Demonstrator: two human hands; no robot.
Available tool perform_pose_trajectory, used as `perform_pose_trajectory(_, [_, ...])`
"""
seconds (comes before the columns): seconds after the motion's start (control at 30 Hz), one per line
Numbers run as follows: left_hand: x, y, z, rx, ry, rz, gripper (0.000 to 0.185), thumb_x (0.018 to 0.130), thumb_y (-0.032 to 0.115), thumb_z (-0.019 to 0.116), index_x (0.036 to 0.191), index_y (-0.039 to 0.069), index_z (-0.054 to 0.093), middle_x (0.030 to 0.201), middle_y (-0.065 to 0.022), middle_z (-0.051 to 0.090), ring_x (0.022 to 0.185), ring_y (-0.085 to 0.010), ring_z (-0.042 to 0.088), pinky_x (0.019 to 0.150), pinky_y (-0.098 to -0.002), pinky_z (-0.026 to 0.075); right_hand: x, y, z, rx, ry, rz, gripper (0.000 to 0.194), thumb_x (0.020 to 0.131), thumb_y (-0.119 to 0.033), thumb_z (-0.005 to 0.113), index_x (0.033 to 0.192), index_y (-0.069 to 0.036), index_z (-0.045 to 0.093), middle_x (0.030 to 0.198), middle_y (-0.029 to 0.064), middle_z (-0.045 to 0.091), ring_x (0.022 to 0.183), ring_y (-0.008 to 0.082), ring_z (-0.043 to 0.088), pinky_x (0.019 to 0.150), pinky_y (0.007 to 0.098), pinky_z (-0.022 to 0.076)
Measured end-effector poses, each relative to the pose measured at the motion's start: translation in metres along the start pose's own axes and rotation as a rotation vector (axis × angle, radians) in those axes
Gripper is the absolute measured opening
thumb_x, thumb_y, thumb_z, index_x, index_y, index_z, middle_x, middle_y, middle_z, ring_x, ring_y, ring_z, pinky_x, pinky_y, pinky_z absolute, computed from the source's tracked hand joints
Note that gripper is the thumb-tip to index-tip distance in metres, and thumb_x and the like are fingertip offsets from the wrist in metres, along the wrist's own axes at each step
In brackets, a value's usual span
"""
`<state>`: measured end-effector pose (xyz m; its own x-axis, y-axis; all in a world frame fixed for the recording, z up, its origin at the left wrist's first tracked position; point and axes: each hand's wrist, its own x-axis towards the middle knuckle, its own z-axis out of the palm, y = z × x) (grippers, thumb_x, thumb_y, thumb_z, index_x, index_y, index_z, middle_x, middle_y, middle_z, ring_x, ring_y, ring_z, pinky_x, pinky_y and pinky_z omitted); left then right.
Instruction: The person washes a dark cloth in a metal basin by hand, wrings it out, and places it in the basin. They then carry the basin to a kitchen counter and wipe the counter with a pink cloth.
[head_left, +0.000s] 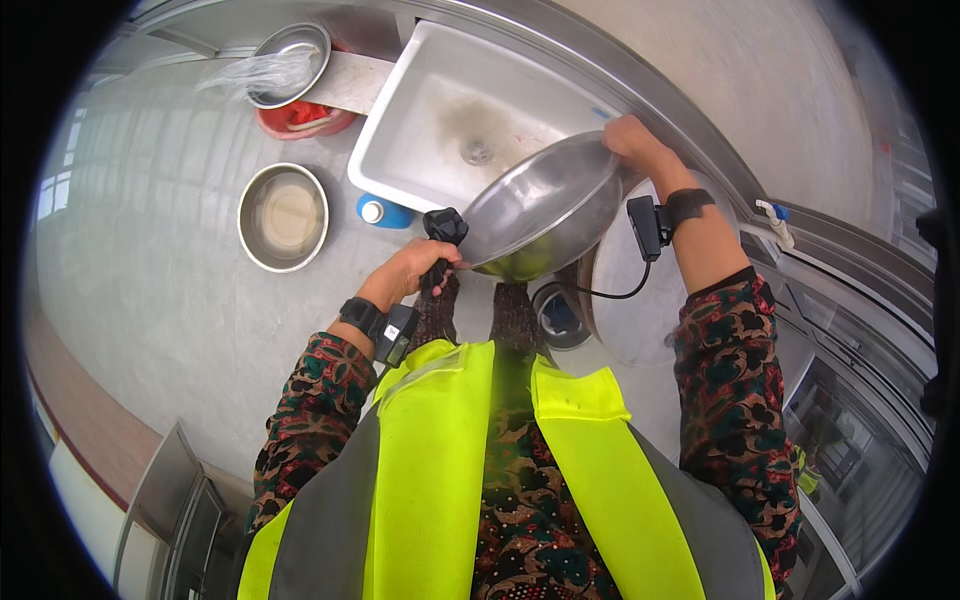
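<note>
A large stainless steel basin (540, 202) is tilted over the near right part of a white sink (390, 105), its hollow side facing the sink. My right hand (643, 148) grips the raised far rim of this basin. At the lower, near rim my left hand (414, 270) has its fingers closed on the edge. A black object (444, 229) sits at that hand's fingers; what it is, I cannot tell. The basin's underside shows a yellow-green reflection. Inside the sink, a drain (477, 152) lies beside a brownish stain.
A blue bottle with a white cap (382, 212) stands against the sink. On the floor at left is a metal pot (283, 217). Beyond it, a metal bowl with a plastic bag (289, 67) overlaps a red basin (300, 124). A tap (776, 223) projects at right.
</note>
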<state>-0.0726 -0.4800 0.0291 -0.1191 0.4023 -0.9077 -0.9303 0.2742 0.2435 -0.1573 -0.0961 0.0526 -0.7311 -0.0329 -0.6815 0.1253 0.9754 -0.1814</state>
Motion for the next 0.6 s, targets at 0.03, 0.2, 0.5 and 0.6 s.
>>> perform_pose_trajectory(0.03, [0.000, 0.001, 0.002, 0.016, -0.006, -0.036, 0.019, 0.075, 0.014, 0.064, 0.082, -0.003, 0.059, 0.064, -0.0098, 0.055, 0.045, -0.0175, 0.052, 0.033, -0.0304, 0.044, -0.009, 0.003, 0.004, 0.087, 0.043, 0.040, 0.036, 0.078, -0.009, 0.047, 0.103, 0.012, 0.060, 0.101, 0.0304, 0.062, 0.090, 0.0343, 0.064, 0.077, 0.0393, 0.0502])
perform_pose_trajectory(0.2, [0.004, 0.008, 0.000, 0.101, 0.224, 0.259, 0.020, 0.072, 0.012, 0.066, 0.081, -0.004, 0.058, 0.067, -0.0136, 0.059, 0.043, -0.0186, 0.050, 0.032, -0.0311, 0.044, -0.047, 0.014, 0.029, 0.445, 0.418, 0.250, 0.042, 0.079, -0.015, 0.047, 0.115, 0.003, 0.058, 0.118, 0.0235, 0.060, 0.113, 0.0361, 0.056, 0.095, 0.0362, 0.0435])
perform_pose_trajectory(0.5, [0.000, 0.003, 0.008, 0.334, 0.358, 0.331, 0.020, 0.070, 0.011, 0.067, 0.081, 0.000, 0.057, 0.065, -0.0097, 0.057, 0.043, -0.0182, 0.051, 0.032, -0.0313, 0.043, -0.104, 0.006, 0.093, 0.606, 0.579, 0.363, 0.054, 0.079, -0.013, 0.055, 0.131, 0.001, 0.049, 0.123, 0.0214, 0.058, 0.102, 0.0274, 0.061, 0.086, 0.0328, 0.0468])
perform_pose_trajectory(0.6, [-0.002, 0.007, 0.010, 0.439, 0.349, 0.143, 0.019, 0.069, 0.012, 0.066, 0.082, 0.001, 0.058, 0.065, -0.0081, 0.056, 0.043, -0.0175, 0.051, 0.033, -0.0305, 0.044, -0.121, -0.001, 0.087, 0.900, 0.578, 0.411, 0.055, 0.079, -0.015, 0.054, 0.132, -0.002, 0.049, 0.127, 0.0205, 0.056, 0.117, 0.0309, 0.054, 0.098, 0.0339, 0.0413])
